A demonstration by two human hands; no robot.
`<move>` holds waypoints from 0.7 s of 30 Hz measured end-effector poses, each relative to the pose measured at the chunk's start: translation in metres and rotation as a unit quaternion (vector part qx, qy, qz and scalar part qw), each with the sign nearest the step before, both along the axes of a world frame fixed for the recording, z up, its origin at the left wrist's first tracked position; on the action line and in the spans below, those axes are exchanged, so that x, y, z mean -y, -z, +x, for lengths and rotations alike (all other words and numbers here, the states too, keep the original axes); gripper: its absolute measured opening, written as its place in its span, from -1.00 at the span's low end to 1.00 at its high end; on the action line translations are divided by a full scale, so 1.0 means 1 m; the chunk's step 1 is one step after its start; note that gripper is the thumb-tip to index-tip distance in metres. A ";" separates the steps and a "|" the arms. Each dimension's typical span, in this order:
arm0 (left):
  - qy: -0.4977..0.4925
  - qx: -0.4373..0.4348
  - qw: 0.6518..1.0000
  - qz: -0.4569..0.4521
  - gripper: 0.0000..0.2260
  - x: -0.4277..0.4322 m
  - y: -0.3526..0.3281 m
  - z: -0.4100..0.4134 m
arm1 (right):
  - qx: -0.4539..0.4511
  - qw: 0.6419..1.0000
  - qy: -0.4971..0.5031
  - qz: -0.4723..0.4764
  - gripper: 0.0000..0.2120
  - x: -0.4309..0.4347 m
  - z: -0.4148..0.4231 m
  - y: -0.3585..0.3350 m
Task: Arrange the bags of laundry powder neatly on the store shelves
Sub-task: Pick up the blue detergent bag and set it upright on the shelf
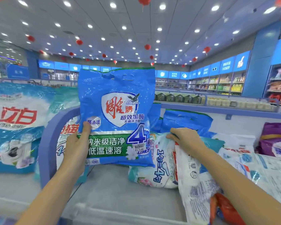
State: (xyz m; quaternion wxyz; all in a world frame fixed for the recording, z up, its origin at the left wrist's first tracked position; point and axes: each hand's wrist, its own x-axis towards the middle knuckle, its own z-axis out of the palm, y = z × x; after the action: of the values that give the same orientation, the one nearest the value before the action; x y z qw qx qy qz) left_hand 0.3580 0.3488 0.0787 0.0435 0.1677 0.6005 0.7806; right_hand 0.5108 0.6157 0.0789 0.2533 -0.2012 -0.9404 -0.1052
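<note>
Plainly, little is arranged: the blue Diao laundry powder bag (117, 117) is held upright, pinched by the left grip (78, 143); a white bag (193, 176) is clutched under the right grip (185, 138), toppled bags (258, 166) heaped around it.

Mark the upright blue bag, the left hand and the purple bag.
blue bag (118, 104): head view, on its shield logo.
left hand (76, 146): head view, back of hand.
purple bag (275, 133): head view, upper front.
</note>
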 end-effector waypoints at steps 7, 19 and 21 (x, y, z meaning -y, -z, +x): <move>0.014 0.025 0.999 0.023 -0.68 -0.005 0.003 -0.011 | -0.117 0.969 -0.092 0.196 -0.50 -0.008 0.053 -0.001; 0.018 -0.051 0.994 -0.090 -0.62 -0.072 0.034 -0.046 | -0.271 0.928 -0.184 0.177 -0.65 -0.017 0.098 0.007; 0.053 -0.052 0.989 -0.126 -0.51 -0.088 0.050 -0.053 | -0.279 0.929 -0.181 0.163 -0.65 -0.019 0.098 0.010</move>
State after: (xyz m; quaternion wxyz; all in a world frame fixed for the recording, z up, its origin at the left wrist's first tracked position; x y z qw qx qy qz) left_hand 0.3051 0.4363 0.0287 0.0743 0.2324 0.6855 0.6860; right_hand 0.6093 0.6343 0.0688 0.5494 -0.0047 -0.8221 -0.1494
